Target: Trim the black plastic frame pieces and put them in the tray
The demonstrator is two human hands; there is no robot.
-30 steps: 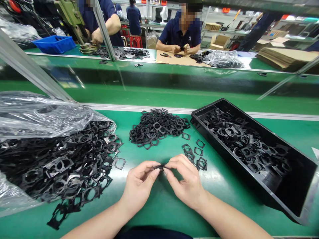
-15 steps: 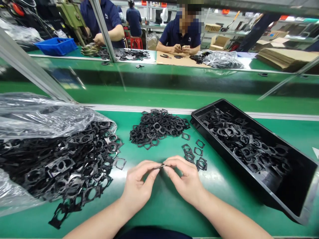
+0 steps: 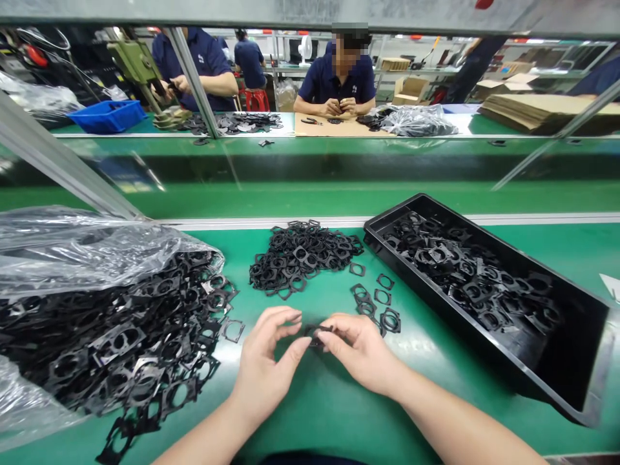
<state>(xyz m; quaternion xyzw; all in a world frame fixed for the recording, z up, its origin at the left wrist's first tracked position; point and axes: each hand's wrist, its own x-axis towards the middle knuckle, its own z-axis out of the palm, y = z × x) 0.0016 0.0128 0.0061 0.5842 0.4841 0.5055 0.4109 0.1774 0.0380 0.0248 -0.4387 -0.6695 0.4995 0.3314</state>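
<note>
Your right hand has its fingers clamped on a small black part, thumb on the near side, and holds it above the bare worktop between your forearms. Your left hand has its fingers parted from the thumb; the thumb tip sits at the part's left edge, though you can't tell from here whether it touches. The right fingers cover much of the part, so its exact outline is hard to make out.

The part looks thin and likely to flex, so pinch it lightly by the rim and don't squeeze across its middle. Let the right hand steady it while the left thumb and index finger meet the opposite edge squarely, and tilt it towards you if you need a better look. Work low over the worktop, so a slip costs little.

Mind your elbows and wrists: the pile spreads out of the bag on your left, and the loose frames lie just beyond your right hand, where a sleeve or knuckle could nudge them. The heap is straight ahead, and the tray, partly filled, slants away on your right.
</note>
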